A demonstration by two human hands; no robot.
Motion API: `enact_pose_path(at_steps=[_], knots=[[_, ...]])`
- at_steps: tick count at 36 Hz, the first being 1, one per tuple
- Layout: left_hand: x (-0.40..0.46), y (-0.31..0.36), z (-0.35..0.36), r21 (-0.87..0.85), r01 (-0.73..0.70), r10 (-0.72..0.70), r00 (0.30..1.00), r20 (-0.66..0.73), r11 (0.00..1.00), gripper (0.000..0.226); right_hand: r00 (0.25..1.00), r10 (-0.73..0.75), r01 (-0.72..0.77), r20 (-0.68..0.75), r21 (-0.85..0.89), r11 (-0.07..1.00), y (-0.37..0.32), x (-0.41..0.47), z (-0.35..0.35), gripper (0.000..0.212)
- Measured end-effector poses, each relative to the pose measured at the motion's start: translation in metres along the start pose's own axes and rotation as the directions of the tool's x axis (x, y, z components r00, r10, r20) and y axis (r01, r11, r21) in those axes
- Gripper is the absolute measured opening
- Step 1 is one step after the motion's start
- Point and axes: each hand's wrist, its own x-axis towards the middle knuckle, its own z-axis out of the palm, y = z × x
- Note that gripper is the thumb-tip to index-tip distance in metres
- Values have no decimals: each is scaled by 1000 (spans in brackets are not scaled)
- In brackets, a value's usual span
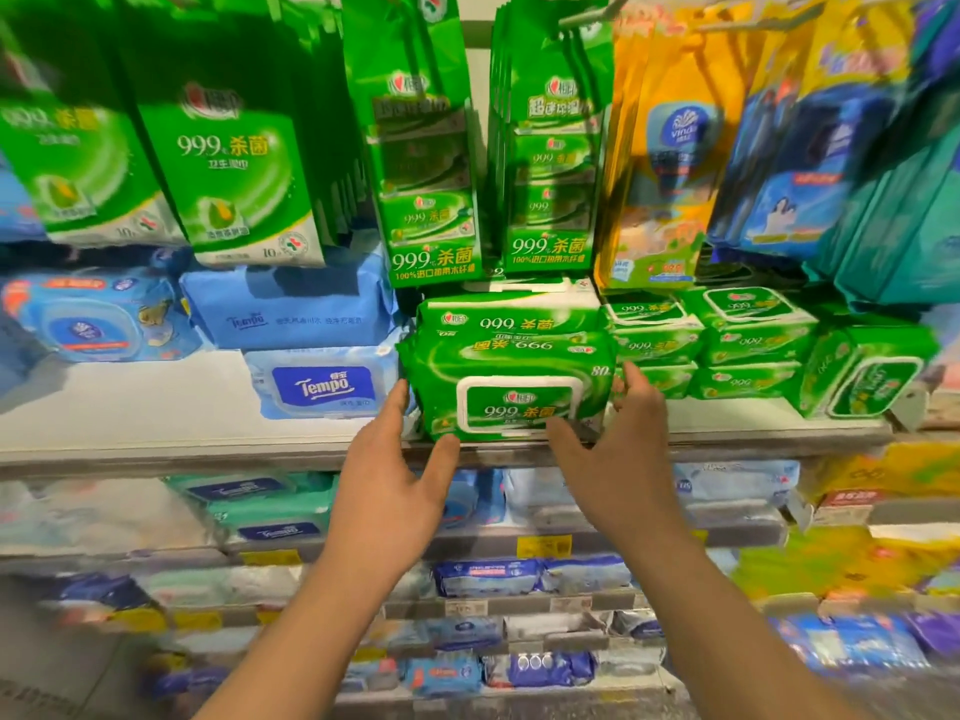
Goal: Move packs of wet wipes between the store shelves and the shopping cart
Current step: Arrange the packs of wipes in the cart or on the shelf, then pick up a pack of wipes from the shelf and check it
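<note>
My left hand (395, 475) and right hand (618, 459), fingers straight, bracket the green wipes pack (511, 387); soft, slick, weighty, best squeezed by its ends

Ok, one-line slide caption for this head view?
Left hand and right hand flank a green wet-wipes pack at the shelf edge, beside a blue Tempo pack.

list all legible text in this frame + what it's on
"999 杀菌", "80": front green pack, between left hand and right hand
"Tempo": blue pack
"Tempo" script: pale blue pack
"999 杀菌", "10": hanging green pouch
"999 杀菌 100%": hanging multipack
"vinda": yellow pouch
Price tags and lower-shelf packs: too blurred to read.
</note>
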Motion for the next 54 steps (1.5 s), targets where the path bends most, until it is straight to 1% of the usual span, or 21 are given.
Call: enact_pose_path(at_steps=[4,7,9,11,13,17,21,24,26,30,34,37,38,40,42,44,47,51,54], knots=[[-27,0,-9,87,92,-92,996,-8,992,73,994,-92,93,-55,10,996,-2,-18,4,76],[-46,-4,-18,158,130,-130,991,-12,979,76,983,-162,160,-82,-35,987,-1,-29,10,65],[-57,-8,-27,229,134,-134,991,-17,964,85,987,-144,142,-73,-35,989,-3,-37,14,62],[-67,-14,-38,292,139,-137,990,-29,946,91,993,-116,116,1,-36,993,-9,-48,20,62],[-77,-22,-52,341,150,-146,989,-38,928,92,989,-102,110,110,-73,991,-17,-60,25,65],[-100,-35,-85,406,195,-189,980,-55,893,102,953,-128,175,274,-155,972,-40,-85,36,72],[-127,-46,-122,422,256,-232,967,-110,869,110,886,-241,358,396,-255,898,-64,-115,60,73],[-153,-64,-157,433,330,-293,944,-154,839,112,814,-173,406,554,-330,852,-91,-138,81,77],[-175,-78,-184,445,377,-328,926,-186,813,111,770,-151,428,619,-328,842,-114,-156,95,76],[-224,-102,-244,448,493,-405,870,-282,746,113,665,-225,541,712,-252,803,-163,-214,127,73],[-277,-128,-295,405,590,-474,805,-357,699,108,575,-313,619,756,-152,770,-207,-275,158,69],[-313,-150,-326,377,669,-533,741,-409,641,109,481,-394,680,784,-50,732,-237,-313,180,69],[-331,-159,-341,349,706,-561,705,-433,616,109,442,-394,701,806,-36,712,-249,-331,192,70],[-342,-164,-351,320,730,-579,678,-453,604,108,415,-355,720,838,-63,691,-259,-341,201,72],[-362,-175,-368,273,770,-606,627,-490,576,107,363,-358,728,860,-22,686,-278,-361,216,73],[-378,-185,-387,242,801,-621,582,-524,547,106,320,-372,724,871,28,689,-299,-381,229,69],[-402,-203,-412,213,838,-631,524,-572,502,104,248,-388,750,887,77,657,-323,-407,253,61],[-431,-227,-447,156,897,-664,415,-623,414,101,155,-394,775,906,136,617,-352,-440,298,71],[-448,-246,-475,136,933,-682,338,-648,333,98,91,-405,769,910,194,609,-376,-465,332,71]])
